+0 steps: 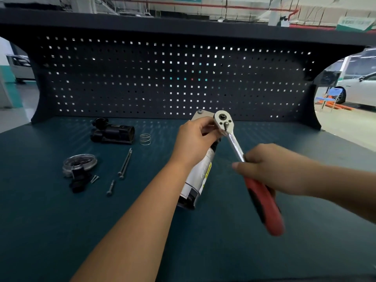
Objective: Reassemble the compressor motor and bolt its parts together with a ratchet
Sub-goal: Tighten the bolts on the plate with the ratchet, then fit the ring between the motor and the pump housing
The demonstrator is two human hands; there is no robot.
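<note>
Currently the compressor motor (201, 171) sits tilted at the centre of the bench (223, 251), near end down; the left hand (193, 143) clasps its upper body beside the end plate (203, 116); the right hand (264, 169) grasps the ratchet (236, 147) where shaft meets red handle, head against the plate; two long bolts (125, 163), a spring (145, 139) and a black housing (113, 133) lie left.

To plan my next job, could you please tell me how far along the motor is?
Done: one bolt sits in the motor's end plate. In hand: left hand steadies the motor, right hand holds the ratchet at that plate. Left: long bolts, spring, black housing and round cover lie loose on the bench.
</note>
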